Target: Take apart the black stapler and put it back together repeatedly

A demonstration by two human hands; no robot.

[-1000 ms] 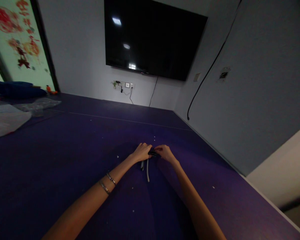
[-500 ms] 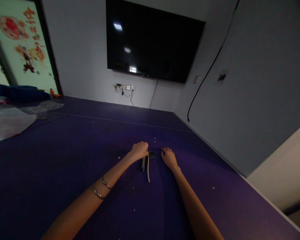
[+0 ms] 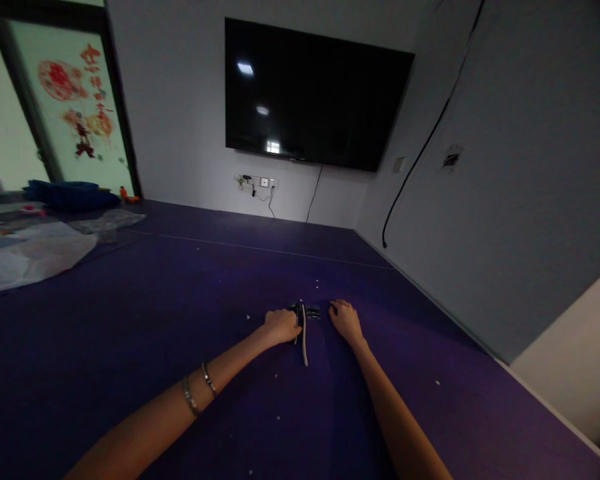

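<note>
My left hand (image 3: 283, 327) is closed at a plier-like tool lying on the dark purple surface (image 3: 180, 320). The tool's dark head (image 3: 297, 308) pokes out above my fingers. A long, pale, slightly curved handle (image 3: 305, 343) shows just right of that hand; the rest is covered by it. Beside the tool lies a small flat black piece (image 3: 313, 311) with light marks, too small to make out. My right hand (image 3: 346, 320) rests on the surface to the right of the black piece, fingers loosely spread and apart from it, holding nothing.
Clear plastic and a white sheet (image 3: 45, 250) lie at the left, with a blue cloth-like heap (image 3: 73, 195) behind them. A black cable (image 3: 425, 133) hangs down the right wall. A large television (image 3: 315, 93) is mounted on the far wall above sockets (image 3: 264, 182).
My left hand has slid back toward me along the tool, so its dark head now shows. My right hand has stayed in about the same place. The view has shifted slightly.
</note>
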